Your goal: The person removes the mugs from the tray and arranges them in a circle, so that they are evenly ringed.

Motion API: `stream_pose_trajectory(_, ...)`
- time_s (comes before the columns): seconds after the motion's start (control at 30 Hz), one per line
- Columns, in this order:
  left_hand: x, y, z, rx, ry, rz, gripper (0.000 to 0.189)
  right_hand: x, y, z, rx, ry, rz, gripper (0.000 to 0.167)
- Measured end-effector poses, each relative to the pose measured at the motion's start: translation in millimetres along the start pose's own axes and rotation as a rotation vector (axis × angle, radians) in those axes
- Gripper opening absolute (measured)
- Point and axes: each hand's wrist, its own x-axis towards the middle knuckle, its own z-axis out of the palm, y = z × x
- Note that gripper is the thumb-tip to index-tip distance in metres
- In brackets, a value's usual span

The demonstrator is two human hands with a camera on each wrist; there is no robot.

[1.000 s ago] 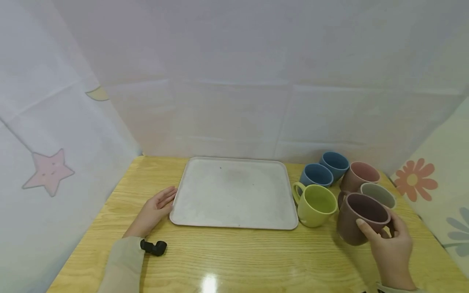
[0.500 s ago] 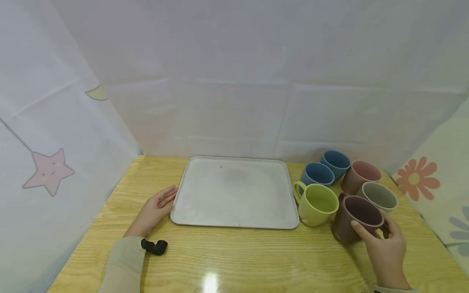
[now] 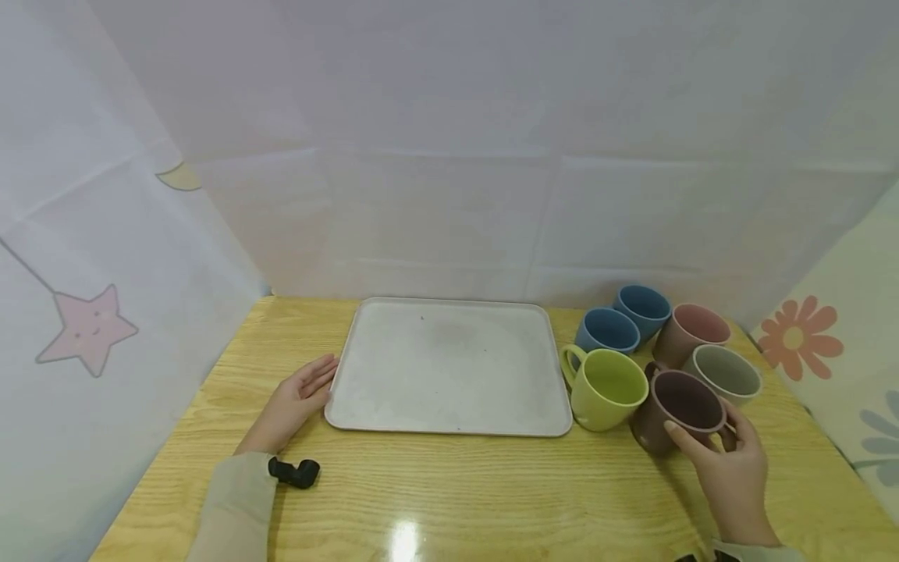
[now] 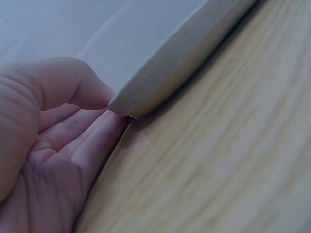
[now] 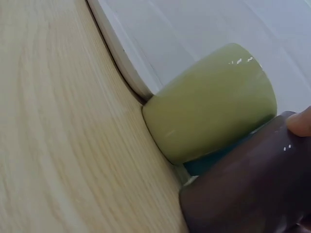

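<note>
My right hand (image 3: 730,472) grips a dark brown mug (image 3: 656,417) at its rim, thumb on the near side and fingers by the handle. The mug is upright, close to a yellow-green mug (image 3: 598,402), and in the right wrist view the brown mug (image 5: 248,189) almost meets the yellow-green mug (image 5: 214,102). My left hand (image 3: 291,406) rests on the table at the left edge of a white rectangular tray (image 3: 449,367). In the left wrist view, the thumb tip of the left hand (image 4: 58,131) touches the rim of the tray (image 4: 160,68), with extended fingers beside it.
Behind the brown mug stand two blue mugs (image 3: 605,334), a pink mug (image 3: 677,343) and a grey-white mug (image 3: 723,375), packed close together. The wooden table (image 3: 449,492) extends in front of the tray. White cloth (image 3: 435,195) hangs behind and at both sides.
My right hand has moved the brown mug slightly left and down, nearer the yellow-green mug, uncovering more of the grey-white mug. The left hand and tray stay put.
</note>
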Motion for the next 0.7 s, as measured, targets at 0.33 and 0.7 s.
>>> stream_pose_trajectory(0.33, 0.0, 1.4, -2.3, 0.001, -0.002, -0.004, 0.065, 7.6, -5.7, -10.5, -0.371, -0.226, -0.085, 0.086)
stream_pose_trajectory(0.7, -0.3, 0.9, 0.7, 0.015, 0.003, -0.018, 0.065, -1.0, -18.7, -7.0, -0.382, -0.169, -0.116, 0.099)
